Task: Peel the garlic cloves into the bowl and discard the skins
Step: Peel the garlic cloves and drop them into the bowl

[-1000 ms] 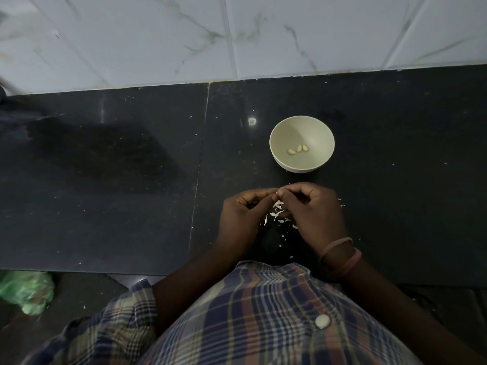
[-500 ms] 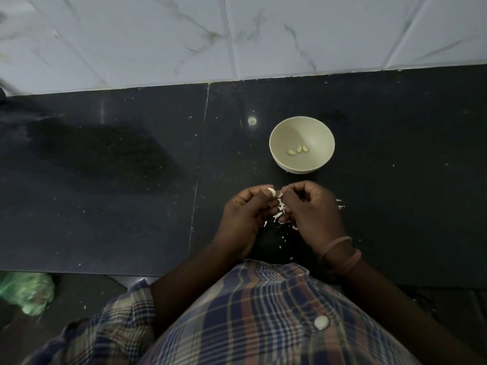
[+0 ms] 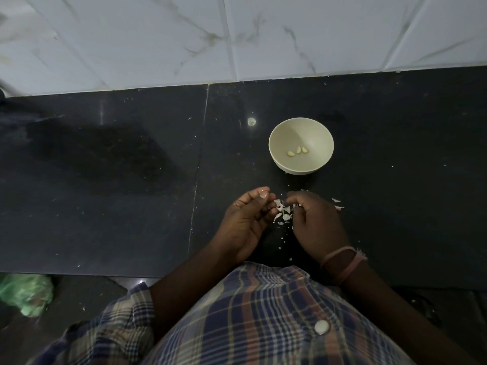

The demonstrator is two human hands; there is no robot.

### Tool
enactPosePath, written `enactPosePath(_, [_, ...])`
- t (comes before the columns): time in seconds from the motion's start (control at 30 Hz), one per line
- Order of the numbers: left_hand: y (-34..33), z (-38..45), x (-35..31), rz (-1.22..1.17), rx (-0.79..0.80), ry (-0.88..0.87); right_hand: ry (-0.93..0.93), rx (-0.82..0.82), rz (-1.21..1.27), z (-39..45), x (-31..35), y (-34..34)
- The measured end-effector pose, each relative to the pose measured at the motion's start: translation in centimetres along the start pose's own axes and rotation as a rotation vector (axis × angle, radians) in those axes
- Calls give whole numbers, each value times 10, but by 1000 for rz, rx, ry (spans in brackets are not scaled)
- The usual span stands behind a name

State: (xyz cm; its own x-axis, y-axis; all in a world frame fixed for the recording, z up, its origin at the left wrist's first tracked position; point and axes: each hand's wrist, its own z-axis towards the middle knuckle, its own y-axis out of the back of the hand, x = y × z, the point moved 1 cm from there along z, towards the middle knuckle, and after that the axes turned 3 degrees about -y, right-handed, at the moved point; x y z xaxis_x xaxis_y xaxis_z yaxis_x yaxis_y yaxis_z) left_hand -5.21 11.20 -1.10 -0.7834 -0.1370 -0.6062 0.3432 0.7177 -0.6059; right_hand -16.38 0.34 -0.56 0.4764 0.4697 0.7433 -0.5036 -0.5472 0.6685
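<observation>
Left hand (image 3: 246,222) fingers curled, thumb up; maybe a clove pinched there, can't tell. Right hand (image 3: 315,222) fingers bent down over the skins (image 3: 283,213), grip hidden. Skins lie on the dark counter (image 3: 131,206) between the hands, a few scraps just right of the right hand. Three peeled cloves (image 3: 297,151) sit in the bowl (image 3: 301,122) beyond. Judgement: cloves small, firm, slick once bare, so pinch by the ends; skins papery, featherlight, better swept together than picked singly
</observation>
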Motion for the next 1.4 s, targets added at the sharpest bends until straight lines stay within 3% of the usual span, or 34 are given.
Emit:
enactPosePath(0.2, [-2,-4,0,40,16,-12,10,-137,-25,3,1,6])
enactPosePath(0.4, [0,-3,1,-15,-65,-2,-59,190,-166,3,-3,-4])
enactPosePath(0.57, [2,-2,2,6,-82,0,-75,19,-110,4,-5,-2])
enactPosePath(0.7, [6,-1,5,32,-103,8,-44,-38,-210,3,-6,-2])
enactPosePath(0.83, [5,-2,5,35,-78,23,87,-80,-12,2,3,-5])
enactPosePath(0.97, [3,-4,4,77,-47,19,74,-77,209,1,17,-3])
enactPosePath(1.4, [-6,-6,0,117,-22,-67,-45,-30,296,4,15,-3])
